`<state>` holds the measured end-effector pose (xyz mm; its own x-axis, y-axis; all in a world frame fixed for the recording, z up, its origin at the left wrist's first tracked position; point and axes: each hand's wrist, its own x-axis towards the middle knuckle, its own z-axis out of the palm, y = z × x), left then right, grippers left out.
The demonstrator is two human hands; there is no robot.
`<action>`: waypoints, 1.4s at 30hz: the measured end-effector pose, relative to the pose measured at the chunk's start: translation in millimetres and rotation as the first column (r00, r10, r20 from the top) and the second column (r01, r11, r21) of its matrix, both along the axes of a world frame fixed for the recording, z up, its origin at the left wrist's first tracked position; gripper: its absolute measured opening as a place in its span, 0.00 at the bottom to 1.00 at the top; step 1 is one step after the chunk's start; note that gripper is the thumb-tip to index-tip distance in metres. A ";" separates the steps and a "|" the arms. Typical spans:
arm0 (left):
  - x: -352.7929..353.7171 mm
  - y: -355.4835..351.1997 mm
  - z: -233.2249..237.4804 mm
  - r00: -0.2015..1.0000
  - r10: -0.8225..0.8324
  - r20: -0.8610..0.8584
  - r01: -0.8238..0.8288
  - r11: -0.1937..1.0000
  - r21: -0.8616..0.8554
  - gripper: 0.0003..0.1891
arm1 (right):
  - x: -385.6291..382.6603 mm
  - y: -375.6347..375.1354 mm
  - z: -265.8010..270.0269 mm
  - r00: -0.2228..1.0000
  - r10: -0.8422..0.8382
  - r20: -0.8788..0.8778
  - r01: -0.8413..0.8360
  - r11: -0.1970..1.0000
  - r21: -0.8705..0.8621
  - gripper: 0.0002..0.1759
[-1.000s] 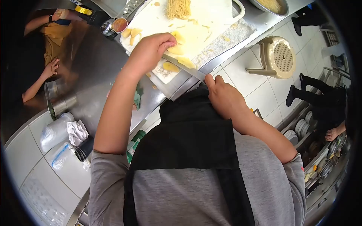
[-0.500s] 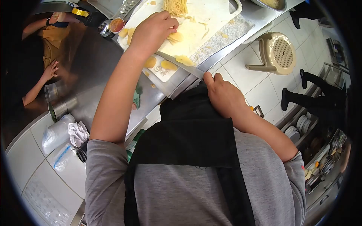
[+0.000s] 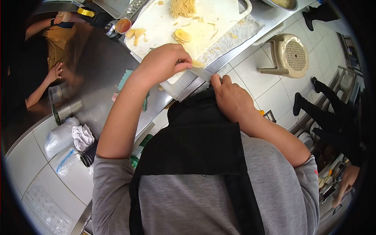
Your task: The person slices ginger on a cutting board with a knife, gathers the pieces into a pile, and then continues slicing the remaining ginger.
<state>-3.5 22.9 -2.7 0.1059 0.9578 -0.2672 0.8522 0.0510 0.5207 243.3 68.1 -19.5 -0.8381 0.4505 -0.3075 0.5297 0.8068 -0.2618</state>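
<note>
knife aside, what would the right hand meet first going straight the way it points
Likely the yellow slice right by the left hand, though depth is hard to judge here.

Bright, even light, source out of frame. White plastic cutting board (image 3: 227,17) nearly washed out; grey stainless-steel counter (image 3: 98,102) throws dull glare, darker at upper left. Fisheye: white square tiles (image 3: 58,182) bow at left edge, corners vignetted black. Co-worker's bare forearm (image 3: 347,182), far right, blurred.
</note>
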 end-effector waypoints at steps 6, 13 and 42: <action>4.6 0.3 0.7 0.977 0.176 0.120 -0.185 0.980 0.070 0.09 | 1.5 -0.1 1.7 1.000 -0.009 0.012 0.009 1.000 -0.001 0.12; -24.6 37.8 2.2 0.995 0.089 -0.039 -0.079 0.978 0.192 0.07 | 3.4 -1.5 1.6 1.000 -0.014 0.013 0.015 1.000 -0.010 0.12; -31.5 12.1 29.3 0.940 0.267 0.211 -0.239 0.959 -0.151 0.06 | 1.9 -4.3 7.2 0.998 0.000 0.070 -0.004 0.998 0.062 0.19</action>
